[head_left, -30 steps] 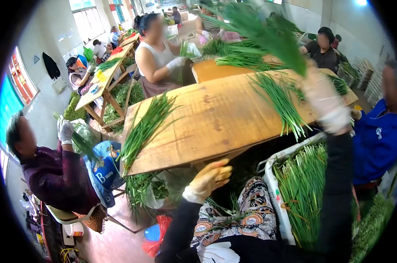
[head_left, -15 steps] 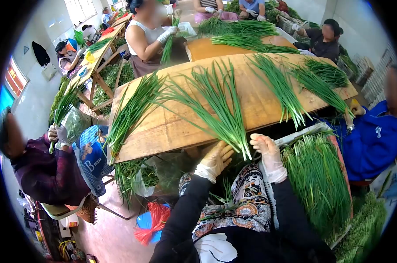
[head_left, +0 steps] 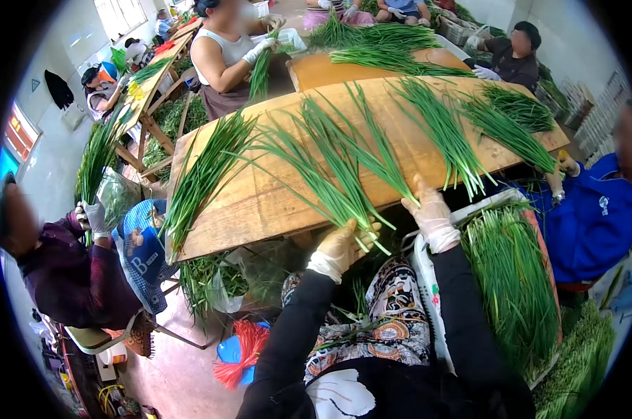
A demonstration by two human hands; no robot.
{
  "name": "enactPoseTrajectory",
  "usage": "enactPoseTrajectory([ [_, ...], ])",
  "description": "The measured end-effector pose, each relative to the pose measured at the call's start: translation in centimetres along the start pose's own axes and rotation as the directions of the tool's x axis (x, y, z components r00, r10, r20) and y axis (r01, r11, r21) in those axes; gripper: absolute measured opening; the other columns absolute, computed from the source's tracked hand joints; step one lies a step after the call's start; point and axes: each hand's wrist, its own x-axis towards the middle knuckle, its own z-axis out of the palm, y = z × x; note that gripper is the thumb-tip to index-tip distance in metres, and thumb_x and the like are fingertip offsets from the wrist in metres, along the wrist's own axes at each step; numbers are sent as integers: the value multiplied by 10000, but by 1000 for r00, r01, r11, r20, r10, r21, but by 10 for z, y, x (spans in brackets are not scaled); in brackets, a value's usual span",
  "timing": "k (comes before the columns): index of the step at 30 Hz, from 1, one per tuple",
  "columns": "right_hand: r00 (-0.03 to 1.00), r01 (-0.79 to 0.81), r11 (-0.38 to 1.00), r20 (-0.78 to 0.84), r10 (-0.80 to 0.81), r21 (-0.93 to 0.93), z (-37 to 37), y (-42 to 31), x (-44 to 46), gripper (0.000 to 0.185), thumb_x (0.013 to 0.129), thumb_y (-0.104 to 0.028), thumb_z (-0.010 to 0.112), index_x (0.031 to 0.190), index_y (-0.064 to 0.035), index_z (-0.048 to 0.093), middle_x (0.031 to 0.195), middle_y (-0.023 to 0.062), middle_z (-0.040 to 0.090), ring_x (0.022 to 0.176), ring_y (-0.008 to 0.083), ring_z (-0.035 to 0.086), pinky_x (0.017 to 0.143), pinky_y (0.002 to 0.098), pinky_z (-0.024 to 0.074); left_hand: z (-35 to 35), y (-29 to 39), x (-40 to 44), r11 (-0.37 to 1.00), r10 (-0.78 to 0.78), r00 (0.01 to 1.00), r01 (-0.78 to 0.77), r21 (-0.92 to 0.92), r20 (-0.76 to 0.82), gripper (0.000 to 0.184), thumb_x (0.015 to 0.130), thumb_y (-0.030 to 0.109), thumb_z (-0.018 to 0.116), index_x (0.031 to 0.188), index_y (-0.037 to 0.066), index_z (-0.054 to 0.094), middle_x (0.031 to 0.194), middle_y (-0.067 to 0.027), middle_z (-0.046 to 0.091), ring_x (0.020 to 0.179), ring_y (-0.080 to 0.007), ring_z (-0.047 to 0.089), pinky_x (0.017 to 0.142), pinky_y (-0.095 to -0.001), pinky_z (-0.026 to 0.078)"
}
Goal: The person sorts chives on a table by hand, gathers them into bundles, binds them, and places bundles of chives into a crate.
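My left hand (head_left: 342,246), in a pale glove, is closed around the white stem ends of a bunch of chives (head_left: 333,171) at the table's near edge. Long green leaves fan out from it over the wood. Between the gloved fingers of my right hand (head_left: 429,215) are the stem ends of a thinner bunch of chives (head_left: 380,148), lying apart from the left one at its base. Farther right on the board rests a separate pile of chives (head_left: 445,133), and to the left a larger pile (head_left: 207,174), neither touched by my hands.
A crate of upright chives (head_left: 511,279) stands by my right forearm. Red ties (head_left: 244,356) lie on a blue stool (head_left: 231,349) at lower left. Co-workers sit on both sides, one in a blue jacket (head_left: 577,223) close at right. The wooden table (head_left: 260,216) spans the front.
The middle chives have parted into two bunches. My right hand has moved up and taken hold of the right-hand stems; my left fingers have closed on the others.
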Motion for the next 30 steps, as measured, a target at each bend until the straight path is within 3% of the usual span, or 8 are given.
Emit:
enactPoseTrajectory([
  [1, 930, 200, 849, -178, -321, -489, 0, 3, 4, 348, 818, -246, 548, 1068, -7, 504, 715, 127, 582, 724, 213, 553, 649, 326, 440, -2, 0, -1, 1000, -2, 1000, 2, -2, 0, 401, 868, 395, 430, 1134, 96, 456, 1140, -94, 533, 1049, -195, 500, 861, -292, 391],
  [3, 864, 222, 731, -217, -455, -646, -10, -8, 4, 385, 777, -339, 581, 1015, -37, 564, 753, 140, 575, 802, 258, 527, 701, 361, 414, -6, -1, -3, 1000, -14, 999, 14, -4, 38, 371, 875, 375, 425, 1130, 107, 461, 1164, -92, 516, 1066, -201, 485, 893, -295, 372],
  [7, 927, 341, 940, 176, -332, -20, 7, -44, -31, 315, 709, -353, 657, 835, -65, 641, 743, 82, 581, 741, 231, 557, 664, 323, 434, -16, -7, 2, 997, -57, 993, 52, -58, -103, 317, 873, 333, 456, 1083, 98, 492, 1113, -51, 534, 1051, -194, 489, 843, -326, 406],
  [11, 926, 327, 933, 245, -286, -147, 29, -30, -30, 295, 704, -274, 675, 849, -23, 626, 757, 91, 587, 714, 211, 566, 633, 301, 442, -10, -7, -2, 996, 8, 997, -15, -83, -78, 305, 845, 268, 525, 1080, 76, 493, 1034, -48, 561, 908, -157, 535, 789, -316, 442],
  [17, 770, -490, 759, 620, 148, 428, 21, -26, -33, 173, 784, -182, 612, 836, -17, 603, 727, 18, 599, 616, 81, 524, 582, 214, 428, -9, -3, -7, 988, 146, 985, -150, 36, 92, 348, 817, 175, 573, 1127, 51, 478, 1068, -75, 563, 825, -121, 552, 706, -274, 459],
  [21, 841, -287, 816, 540, -37, 503, 29, -16, -43, 205, 793, -226, 610, 759, -25, 588, 701, 16, 579, 591, 84, 503, 568, 218, 412, 9, 1, -8, 983, 169, 986, -169, 73, 10, 456, 768, 126, 630, 1173, 36, 440, 1038, -105, 584, 730, -82, 546, 575, -159, 414],
  [23, 839, 368, 929, 413, -355, 51, 20, -28, -43, 260, 798, -266, 602, 694, -32, 559, 656, 14, 544, 573, 87, 485, 564, 223, 399, 9, -3, -3, 981, 142, 984, -126, 144, -105, 431, 754, 123, 648, 1139, 37, 474, 966, -79, 607, 705, -54, 529, 532, -127, 369],
  [30, 872, -179, 850, 479, -95, 496, 16, -29, -53, 285, 843, -255, 526, 687, -16, 538, 602, 8, 520, 562, 87, 477, 533, 232, 386, 12, -3, 0, 987, 120, 993, -119, 110, 0, 269, 776, 61, 591, 1030, -2, 527, 939, -79, 592, 822, -173, 577, 727, -280, 463],
])
